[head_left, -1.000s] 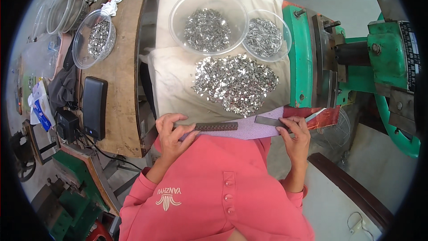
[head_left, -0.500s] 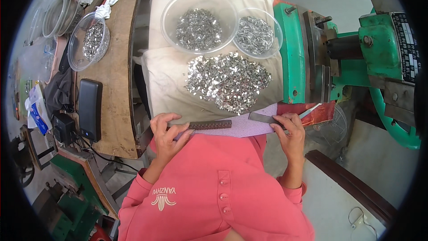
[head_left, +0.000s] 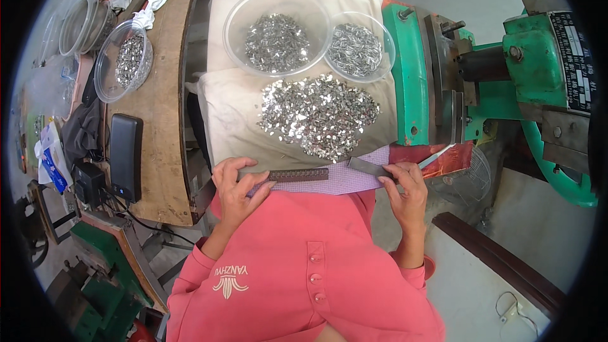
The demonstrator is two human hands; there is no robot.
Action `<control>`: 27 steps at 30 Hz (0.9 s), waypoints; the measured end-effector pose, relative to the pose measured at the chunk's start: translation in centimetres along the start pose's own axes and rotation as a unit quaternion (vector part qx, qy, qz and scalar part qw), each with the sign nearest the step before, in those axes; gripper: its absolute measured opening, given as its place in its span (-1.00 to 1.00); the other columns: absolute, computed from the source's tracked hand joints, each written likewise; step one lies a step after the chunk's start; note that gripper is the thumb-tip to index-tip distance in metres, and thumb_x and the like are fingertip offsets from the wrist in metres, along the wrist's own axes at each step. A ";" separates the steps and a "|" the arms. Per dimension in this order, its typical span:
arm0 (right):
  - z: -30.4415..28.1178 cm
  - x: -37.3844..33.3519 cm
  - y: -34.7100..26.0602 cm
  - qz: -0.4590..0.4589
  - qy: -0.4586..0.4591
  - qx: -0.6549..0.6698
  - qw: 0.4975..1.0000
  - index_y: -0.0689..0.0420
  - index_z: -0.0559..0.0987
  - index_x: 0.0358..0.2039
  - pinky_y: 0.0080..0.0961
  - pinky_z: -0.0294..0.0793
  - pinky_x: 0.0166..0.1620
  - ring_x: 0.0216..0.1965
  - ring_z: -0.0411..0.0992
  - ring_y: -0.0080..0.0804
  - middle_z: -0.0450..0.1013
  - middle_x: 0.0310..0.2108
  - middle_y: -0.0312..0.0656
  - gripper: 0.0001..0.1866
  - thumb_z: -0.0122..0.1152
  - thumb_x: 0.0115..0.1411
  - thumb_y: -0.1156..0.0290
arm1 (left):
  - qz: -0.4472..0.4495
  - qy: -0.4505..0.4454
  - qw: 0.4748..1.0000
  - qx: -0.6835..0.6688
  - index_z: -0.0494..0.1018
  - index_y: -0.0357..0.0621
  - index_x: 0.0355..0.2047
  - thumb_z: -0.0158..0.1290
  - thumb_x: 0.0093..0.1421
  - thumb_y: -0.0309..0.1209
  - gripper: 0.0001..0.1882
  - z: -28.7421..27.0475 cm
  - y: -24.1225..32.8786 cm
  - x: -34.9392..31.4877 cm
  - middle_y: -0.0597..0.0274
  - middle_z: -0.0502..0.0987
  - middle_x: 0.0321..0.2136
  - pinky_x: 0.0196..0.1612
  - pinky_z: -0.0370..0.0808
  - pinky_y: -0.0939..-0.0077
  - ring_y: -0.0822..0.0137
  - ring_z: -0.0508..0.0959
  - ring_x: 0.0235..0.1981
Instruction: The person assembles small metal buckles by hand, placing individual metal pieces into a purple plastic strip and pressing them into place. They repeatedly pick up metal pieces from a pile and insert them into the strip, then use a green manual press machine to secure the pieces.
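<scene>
My left hand (head_left: 237, 190) closes its thumb and fingers on the left end of a dark metal bar (head_left: 301, 175) with a row of notches along it. In my right hand (head_left: 406, 191) is a plain flat dark metal bar (head_left: 367, 166), pinched at its right end and slanting down to the right. The two bars are apart, over a purple checked cloth (head_left: 345, 183) at my lap. Just beyond them, a heap of small shiny metal pieces (head_left: 320, 114) lies on a beige cloth (head_left: 234, 123).
A large clear tub (head_left: 227, 41) of metal pieces and a smaller one (head_left: 392, 57) of short pins stand behind the heap. To the right is a green machine (head_left: 411, 88). The wooden table (head_left: 161, 152) at left holds another tub (head_left: 101, 92) and a black power bank (head_left: 126, 158).
The flat bar in my right hand has tilted slightly more, its left end higher. My left hand and the notched bar stay almost still. The whole view has shifted a little.
</scene>
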State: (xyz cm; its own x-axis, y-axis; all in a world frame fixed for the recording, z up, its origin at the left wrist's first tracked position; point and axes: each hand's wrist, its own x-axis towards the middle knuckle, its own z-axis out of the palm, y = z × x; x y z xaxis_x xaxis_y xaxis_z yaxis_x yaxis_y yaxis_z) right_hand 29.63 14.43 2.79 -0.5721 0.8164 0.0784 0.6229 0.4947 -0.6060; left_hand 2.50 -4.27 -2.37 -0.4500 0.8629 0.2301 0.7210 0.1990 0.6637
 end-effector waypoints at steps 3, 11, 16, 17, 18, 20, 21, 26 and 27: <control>0.4 0.4 -1.2 -0.011 0.012 0.026 1.000 0.21 0.65 -0.25 -0.34 0.46 -0.24 -0.27 0.47 -0.18 0.49 -0.31 -0.14 -0.71 0.46 -0.04 0.56 | -0.005 -0.004 1.000 -0.003 0.64 -0.03 -0.38 0.42 -0.15 -0.36 -0.73 0.0 0.2 0.2 0.26 0.50 -0.14 0.05 0.26 0.24 0.13 0.38 -0.03; 3.0 2.4 -5.3 -0.141 -0.051 0.024 0.988 0.17 0.63 -0.20 -0.32 0.49 -0.21 -0.25 0.46 -0.19 0.47 -0.27 -0.17 -0.68 0.45 -0.02 0.53 | -0.051 -0.024 0.996 -0.068 0.57 -0.13 -0.40 0.28 0.03 -0.42 -0.87 -1.3 0.8 1.2 0.21 0.52 -0.20 0.02 0.29 0.26 0.10 0.39 -0.08; 4.5 3.1 -6.6 -0.167 -0.080 0.030 0.982 0.18 0.62 -0.18 -0.34 0.49 -0.22 -0.26 0.45 -0.18 0.47 -0.27 -0.17 -0.67 0.44 0.00 0.52 | -0.095 -0.026 0.992 -0.075 0.52 -0.18 -0.46 0.20 0.12 -0.43 -0.89 -1.6 1.6 1.5 0.17 0.53 -0.25 -0.01 0.31 0.26 0.08 0.39 -0.12; 4.6 3.3 -7.0 -0.166 -0.084 0.031 0.982 0.17 0.63 -0.19 -0.34 0.49 -0.23 -0.27 0.46 -0.17 0.47 -0.28 -0.17 -0.67 0.45 -0.02 0.52 | -0.095 -0.030 0.992 -0.071 0.51 -0.18 -0.46 0.20 0.13 -0.43 -0.89 -1.6 1.6 1.6 0.17 0.53 -0.25 -0.01 0.31 0.26 0.07 0.39 -0.12; 4.7 3.4 -7.2 -0.165 -0.088 0.032 0.982 0.17 0.63 -0.20 -0.34 0.48 -0.24 -0.27 0.47 -0.17 0.48 -0.29 -0.17 -0.67 0.45 -0.03 0.53 | -0.096 -0.034 0.993 -0.068 0.51 -0.18 -0.46 0.20 0.13 -0.43 -0.88 -1.6 1.7 1.7 0.17 0.52 -0.25 -0.02 0.31 0.25 0.07 0.39 -0.13; 5.1 3.5 -7.1 -0.176 -0.101 0.029 0.979 0.18 0.60 -0.18 -0.33 0.49 -0.23 -0.26 0.45 -0.19 0.46 -0.27 -0.18 -0.68 0.42 0.00 0.51 | -0.097 -0.032 0.993 -0.056 0.52 -0.18 -0.47 0.21 0.13 -0.42 -0.88 -1.5 2.0 2.0 0.18 0.51 -0.26 -0.03 0.31 0.25 0.08 0.38 -0.14; 5.3 3.5 -7.1 -0.181 -0.107 0.028 0.977 0.19 0.59 -0.17 -0.32 0.49 -0.22 -0.26 0.44 -0.20 0.45 -0.26 -0.19 -0.68 0.41 0.01 0.50 | -0.097 -0.032 0.993 -0.050 0.52 -0.18 -0.48 0.21 0.12 -0.42 -0.88 -1.4 2.1 2.1 0.18 0.51 -0.27 -0.03 0.31 0.25 0.09 0.37 -0.14; 5.5 3.3 -7.1 -0.183 -0.124 0.025 0.975 0.19 0.59 -0.18 -0.33 0.50 -0.21 -0.24 0.43 -0.20 0.44 -0.25 -0.18 -0.68 0.40 0.01 0.51 | -0.101 -0.076 0.991 -0.038 0.51 -0.17 -0.50 0.27 0.07 -0.41 -0.84 -1.5 2.2 2.3 0.20 0.49 -0.23 0.02 0.28 0.26 0.10 0.35 -0.08; 5.5 3.3 -7.0 -0.181 -0.129 0.026 0.975 0.19 0.59 -0.18 -0.33 0.50 -0.21 -0.23 0.43 -0.20 0.44 -0.25 -0.18 -0.68 0.40 0.01 0.51 | -0.105 -0.084 0.990 -0.036 0.51 -0.17 -0.51 0.28 0.04 -0.41 -0.84 -1.5 2.3 2.3 0.20 0.48 -0.22 0.02 0.28 0.26 0.10 0.35 -0.07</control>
State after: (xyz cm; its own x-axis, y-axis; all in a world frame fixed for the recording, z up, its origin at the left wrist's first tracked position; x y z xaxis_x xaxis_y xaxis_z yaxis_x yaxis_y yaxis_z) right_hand 20.41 11.97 2.94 -0.8682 0.4866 0.0972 0.3318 0.7149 -0.6155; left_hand 2.31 -2.54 0.73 -0.4874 0.8724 -0.0363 0.5792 0.3541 0.7343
